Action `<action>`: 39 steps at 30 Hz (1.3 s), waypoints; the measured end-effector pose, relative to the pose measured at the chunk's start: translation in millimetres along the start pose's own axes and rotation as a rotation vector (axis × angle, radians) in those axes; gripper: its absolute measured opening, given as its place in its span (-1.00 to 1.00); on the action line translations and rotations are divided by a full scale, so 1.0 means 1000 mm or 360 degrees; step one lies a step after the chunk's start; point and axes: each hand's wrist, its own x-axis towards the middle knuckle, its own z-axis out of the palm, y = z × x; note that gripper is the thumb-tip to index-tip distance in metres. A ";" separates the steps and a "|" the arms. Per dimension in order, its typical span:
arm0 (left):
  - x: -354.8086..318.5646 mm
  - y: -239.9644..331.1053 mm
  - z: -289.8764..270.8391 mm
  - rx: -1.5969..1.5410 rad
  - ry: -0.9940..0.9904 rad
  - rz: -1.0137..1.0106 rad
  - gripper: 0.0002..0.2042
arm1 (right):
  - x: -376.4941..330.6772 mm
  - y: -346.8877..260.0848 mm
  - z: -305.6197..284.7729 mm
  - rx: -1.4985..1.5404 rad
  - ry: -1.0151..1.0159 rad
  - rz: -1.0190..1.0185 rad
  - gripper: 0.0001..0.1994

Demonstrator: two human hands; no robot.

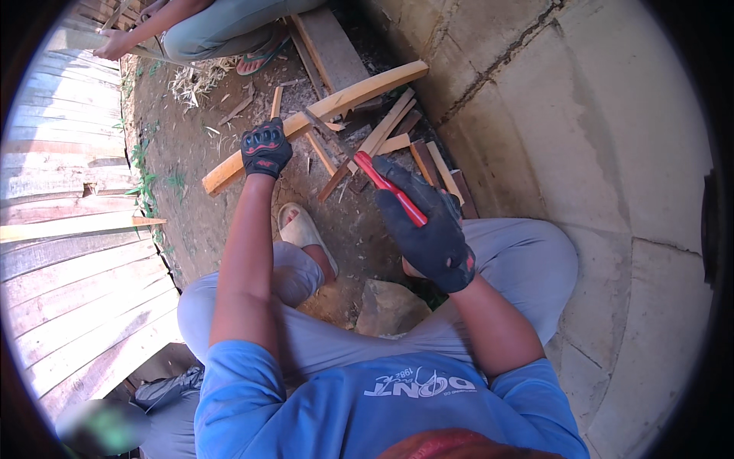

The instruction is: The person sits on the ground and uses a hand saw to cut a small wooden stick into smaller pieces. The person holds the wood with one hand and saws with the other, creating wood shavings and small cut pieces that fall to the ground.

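Observation:
A long, squared length of pale wood (359,90) slants across in front of me, rising from lower left to upper right. My left hand (266,148), in a black glove with red marks, is closed round it near its lower left end. In my right hand (428,222), also gloved in black, is a red-handled knife (390,187). Its dark blade (327,131) points up and left, and the tip end overlaps the wood just right of my left hand. Whether the edge touches the wood I cannot tell.
Several wood offcuts (382,138) and a wide board (327,50) lie ahead. A stone (391,306) sits between my legs. A cracked concrete wall (581,145) rises on the right, with pale planks (69,268) on the left. Another person's hand (113,44) holds wood at upper left.

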 end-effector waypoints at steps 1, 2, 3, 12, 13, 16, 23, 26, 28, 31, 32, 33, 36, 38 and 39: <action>-0.002 0.002 -0.003 -0.0010 -0.0019 -0.0001 -0.77 | 0.000 -0.001 -0.001 0.0039 0.0002 0.0021 -0.56; -0.003 0.003 -0.005 -0.0020 -0.0038 -0.0001 -0.77 | 0.001 -0.004 -0.002 0.0077 0.0004 0.0043 -0.57; -0.003 0.004 -0.009 -0.0008 -0.0033 0.0010 -0.78 | 0.001 -0.006 -0.003 0.0116 0.0006 0.0065 -0.57; 0.017 -0.002 -0.023 0.0091 0.0014 0.0101 -0.77 | 0.008 -0.014 -0.012 0.0099 0.0101 0.0061 -0.65; 0.014 0.004 -0.018 0.0048 -0.0074 0.0065 -0.76 | 0.007 -0.008 -0.009 0.0097 0.0109 0.0041 -0.65; 0.009 0.002 -0.012 0.0070 -0.0188 0.0026 -0.75 | 0.008 0.001 -0.002 0.0127 0.0121 0.0006 -0.65; 0.022 0.002 -0.024 0.0091 0.0012 0.0046 -0.75 | 0.014 0.004 -0.010 0.0108 0.0125 0.0107 -0.62; 0.015 0.001 -0.010 0.0066 -0.0016 0.0009 -0.76 | 0.012 0.008 0.000 0.0245 0.0114 0.0104 -0.64; 0.012 -0.001 -0.002 0.0031 -0.0054 -0.0013 -0.76 | 0.010 0.008 0.005 0.0259 0.0106 0.0084 -0.64; 0.013 0.000 0.002 -0.0003 -0.0049 -0.0028 -0.75 | 0.009 0.005 0.008 0.0072 0.0086 0.0001 -0.64; 0.012 0.000 0.001 -0.0004 -0.0040 -0.0038 -0.75 | 0.010 0.004 0.008 0.0002 0.0077 -0.0024 -0.64; 0.012 0.001 0.002 -0.0005 -0.0031 -0.0050 -0.75 | 0.011 0.004 0.007 -0.0068 0.0068 -0.0050 -0.63; 0.014 0.004 -0.004 -0.0025 -0.0013 -0.0063 -0.75 | 0.013 0.008 0.004 -0.0031 0.0062 0.0012 -0.65; 0.011 0.004 0.001 -0.0043 0.0026 -0.0066 -0.77 | 0.012 0.002 0.003 0.0067 0.0048 0.0101 -0.65; 0.009 0.001 0.002 -0.0046 0.0073 -0.0070 -0.80 | 0.013 0.000 0.005 0.0109 0.0045 0.0133 -0.64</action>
